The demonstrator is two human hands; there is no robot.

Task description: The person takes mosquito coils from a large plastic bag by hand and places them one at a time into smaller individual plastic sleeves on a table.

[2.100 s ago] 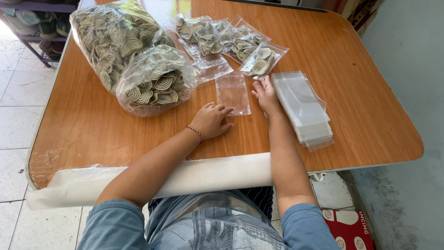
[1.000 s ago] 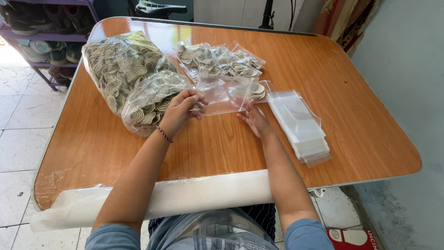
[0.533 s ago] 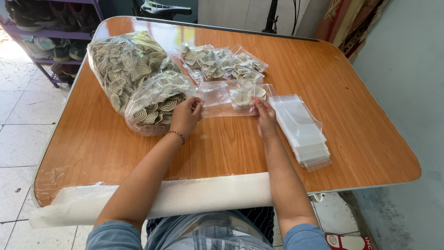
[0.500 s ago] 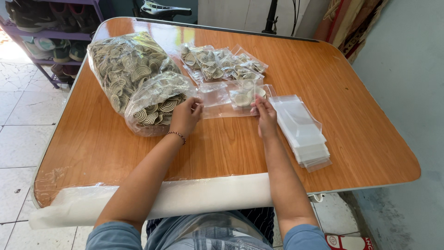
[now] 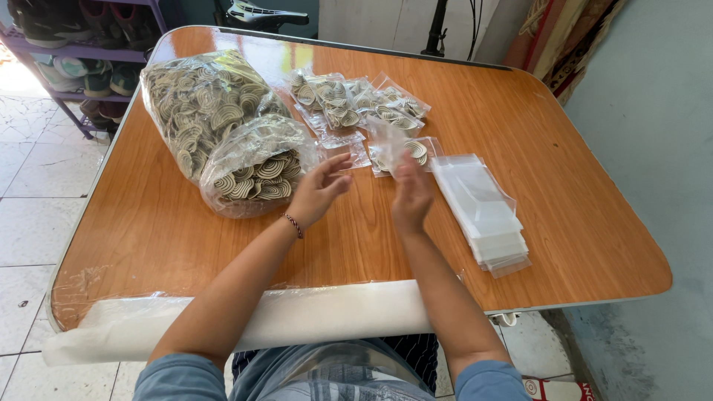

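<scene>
Half a second ago both hands lay flat near the loose pouches; now both are lifted off the surface (image 5: 564, 186), and the right hand has drawn a small clear pouch up with it. Taking the big bag of coiled discs (image 5: 223, 126) as the landmark and reading from the left: that bag lies on its side at the left of the surface, its open mouth spilling pale spiral discs toward the middle. Just right of its mouth hovers the left hand (image 5: 318, 191), palm turned inward, fingers spread wide and holding nothing. Further right of the bag the right hand (image 5: 412, 194) is raised, its fingers pinched on the small clear pouch (image 5: 388, 142), which stands up blurred above them; how tightly they close cannot be told through the blur. Behind the pouch, away from the person and right of the bag, lies a cluster of filled pouches (image 5: 349, 100), and one more filled pouch (image 5: 416, 152) rests beside the right hand. Well right of the bag sits the stack of empty pouches (image 5: 483, 215). The step in hand looks like opening a fresh pouch for filling; that would call for the free hand to part its mouth.
</scene>
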